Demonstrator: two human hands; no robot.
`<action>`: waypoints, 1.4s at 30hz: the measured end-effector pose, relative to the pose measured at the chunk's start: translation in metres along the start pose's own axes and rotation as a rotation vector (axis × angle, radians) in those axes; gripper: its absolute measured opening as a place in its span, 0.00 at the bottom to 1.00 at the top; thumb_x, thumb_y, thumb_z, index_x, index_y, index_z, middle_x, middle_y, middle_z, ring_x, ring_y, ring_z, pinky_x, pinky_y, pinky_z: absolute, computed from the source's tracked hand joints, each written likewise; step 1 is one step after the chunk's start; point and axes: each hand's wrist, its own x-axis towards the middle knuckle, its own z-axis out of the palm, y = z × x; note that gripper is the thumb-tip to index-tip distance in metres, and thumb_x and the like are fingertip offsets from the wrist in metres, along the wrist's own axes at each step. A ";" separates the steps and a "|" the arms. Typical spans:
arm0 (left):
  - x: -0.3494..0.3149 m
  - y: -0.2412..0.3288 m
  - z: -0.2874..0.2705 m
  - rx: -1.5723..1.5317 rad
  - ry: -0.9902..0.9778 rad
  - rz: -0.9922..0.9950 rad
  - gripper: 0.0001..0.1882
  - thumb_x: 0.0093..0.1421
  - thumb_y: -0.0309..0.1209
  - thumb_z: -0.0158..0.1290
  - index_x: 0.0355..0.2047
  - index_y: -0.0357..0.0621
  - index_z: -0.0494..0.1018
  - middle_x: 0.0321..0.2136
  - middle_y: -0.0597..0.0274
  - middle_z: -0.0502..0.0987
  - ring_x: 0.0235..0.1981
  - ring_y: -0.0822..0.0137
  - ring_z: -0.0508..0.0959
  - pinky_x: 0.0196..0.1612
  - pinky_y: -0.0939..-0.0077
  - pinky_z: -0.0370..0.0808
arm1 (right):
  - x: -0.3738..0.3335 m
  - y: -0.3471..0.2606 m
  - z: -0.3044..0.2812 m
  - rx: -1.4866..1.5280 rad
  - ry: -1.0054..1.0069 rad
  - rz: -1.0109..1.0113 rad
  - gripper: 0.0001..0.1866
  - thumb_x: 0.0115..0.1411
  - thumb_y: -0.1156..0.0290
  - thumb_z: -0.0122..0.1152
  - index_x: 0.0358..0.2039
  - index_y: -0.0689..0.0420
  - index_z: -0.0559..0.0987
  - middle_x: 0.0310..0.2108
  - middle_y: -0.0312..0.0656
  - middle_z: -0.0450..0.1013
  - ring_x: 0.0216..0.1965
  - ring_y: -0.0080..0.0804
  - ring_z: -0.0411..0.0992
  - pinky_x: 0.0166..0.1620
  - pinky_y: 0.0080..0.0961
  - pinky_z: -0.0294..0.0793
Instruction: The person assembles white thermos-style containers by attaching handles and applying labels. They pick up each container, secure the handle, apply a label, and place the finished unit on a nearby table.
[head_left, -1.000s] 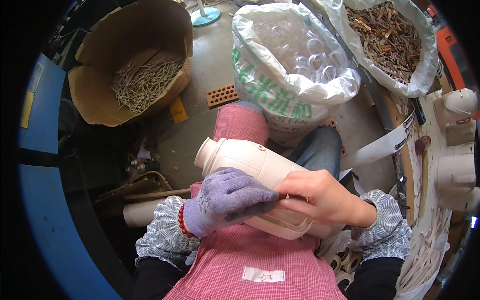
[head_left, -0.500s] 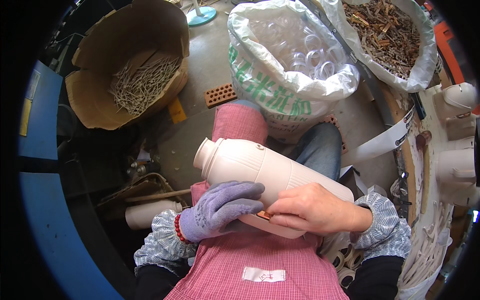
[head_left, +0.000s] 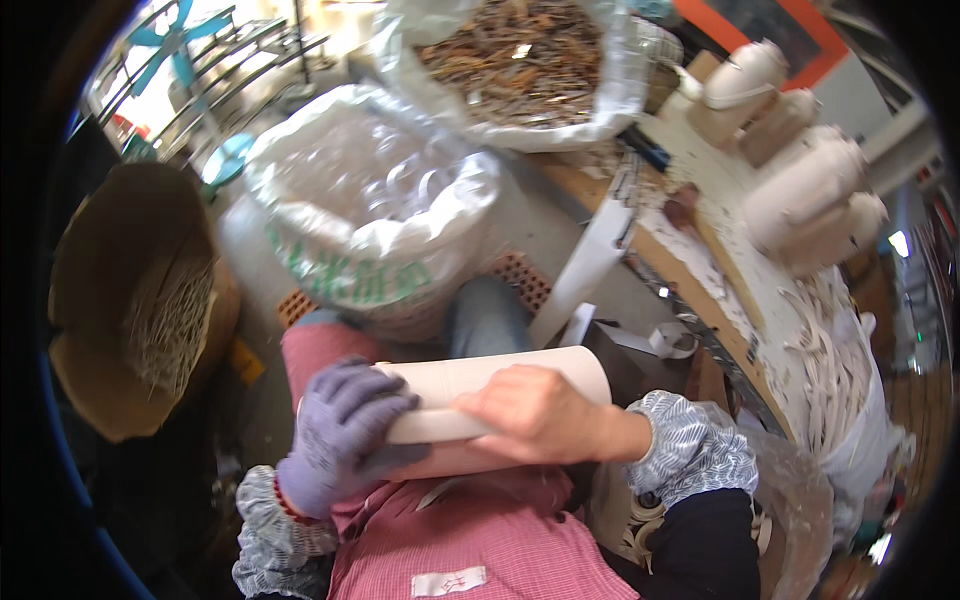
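A cream plastic jug body (head_left: 575,375) lies on its side across my lap, over the pink checked apron (head_left: 470,530). Its left end is largely covered by my left hand (head_left: 345,430), which wears a purple glove and curls its fingers around the jug and the near end of a long cream handle (head_left: 432,426). Bare and slightly blurred, my right hand (head_left: 540,415) closes over the handle's other end, with the fingertips pressed to the jug's side. Whatever small piece may be under the right fingers is hidden.
A white sack (head_left: 370,280) of clear plastic rings stands ahead, with a sack (head_left: 615,90) of brown strips behind it. A cardboard container (head_left: 75,320) holds thin sticks at left. On the right bench are a hammer (head_left: 685,205) and several cream jugs (head_left: 810,190).
My view has swung right, toward the bench. The jug has turned level, its handle now showing between my hands. The copper-coloured piece near my right fingertips is no longer visible.
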 end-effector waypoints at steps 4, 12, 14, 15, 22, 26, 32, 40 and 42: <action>0.016 -0.047 0.014 -0.667 -0.059 -0.212 0.37 0.44 0.36 0.68 0.55 0.41 0.68 0.59 0.46 0.61 0.59 0.49 0.65 0.61 0.58 0.62 | -0.060 0.028 -0.075 0.290 0.149 0.442 0.17 0.53 0.67 0.66 0.42 0.61 0.79 0.34 0.47 0.78 0.34 0.35 0.77 0.40 0.25 0.74; 0.174 -0.047 0.109 -0.785 0.108 -0.349 0.17 0.64 0.35 0.49 0.48 0.36 0.71 0.45 0.53 0.74 0.47 0.61 0.74 0.53 0.71 0.68 | -0.131 0.190 -0.136 -0.028 0.530 0.646 0.28 0.59 0.64 0.63 0.57 0.61 0.69 0.52 0.46 0.71 0.48 0.35 0.71 0.52 0.32 0.69; 0.213 -0.070 0.122 -0.567 0.038 -0.223 0.16 0.64 0.35 0.47 0.48 0.38 0.71 0.43 0.51 0.75 0.47 0.60 0.74 0.52 0.71 0.69 | -0.149 0.234 -0.155 -0.665 0.414 0.874 0.34 0.59 0.59 0.62 0.61 0.60 0.63 0.56 0.51 0.67 0.55 0.46 0.66 0.56 0.40 0.66; 0.228 -0.088 0.136 -0.537 0.035 -0.229 0.17 0.64 0.36 0.45 0.48 0.38 0.72 0.43 0.49 0.76 0.45 0.57 0.75 0.50 0.69 0.70 | -0.150 0.254 -0.152 -0.770 0.402 0.897 0.35 0.58 0.57 0.62 0.61 0.59 0.63 0.54 0.52 0.68 0.53 0.47 0.68 0.54 0.40 0.68; 0.242 -0.114 0.141 0.094 -0.119 -0.055 0.14 0.60 0.27 0.46 0.45 0.39 0.73 0.46 0.49 0.74 0.44 0.49 0.76 0.49 0.64 0.73 | -0.109 0.186 -0.186 -0.309 0.535 0.711 0.31 0.53 0.45 0.65 0.46 0.57 0.75 0.32 0.47 0.78 0.35 0.46 0.77 0.37 0.36 0.75; 0.245 -0.128 0.147 0.011 -0.154 0.011 0.14 0.61 0.27 0.44 0.44 0.39 0.73 0.45 0.49 0.74 0.46 0.49 0.75 0.50 0.64 0.72 | -0.108 0.173 -0.164 -0.446 0.196 0.792 0.31 0.55 0.43 0.61 0.46 0.57 0.75 0.30 0.47 0.78 0.35 0.52 0.77 0.37 0.38 0.76; 0.250 -0.112 0.139 -0.175 -0.210 -0.176 0.14 0.61 0.27 0.43 0.44 0.40 0.73 0.44 0.49 0.74 0.47 0.50 0.74 0.50 0.65 0.71 | -0.071 0.162 -0.170 -0.336 0.129 0.862 0.30 0.55 0.44 0.61 0.45 0.58 0.73 0.32 0.54 0.77 0.38 0.52 0.76 0.42 0.42 0.75; 0.240 -0.158 0.157 -0.507 -0.232 -0.418 0.21 0.62 0.28 0.45 0.57 0.41 0.66 0.53 0.50 0.71 0.53 0.58 0.72 0.55 0.68 0.68 | -0.162 0.167 -0.194 -0.635 0.666 0.669 0.14 0.62 0.63 0.58 0.36 0.63 0.76 0.28 0.44 0.74 0.30 0.38 0.73 0.37 0.31 0.72; 0.235 -0.175 0.161 -0.783 -0.162 -0.475 0.25 0.62 0.28 0.47 0.60 0.42 0.64 0.55 0.52 0.71 0.55 0.63 0.71 0.57 0.69 0.67 | -0.217 0.097 -0.171 -0.173 0.678 1.032 0.10 0.64 0.69 0.55 0.31 0.64 0.74 0.22 0.34 0.68 0.27 0.16 0.63 0.33 0.19 0.67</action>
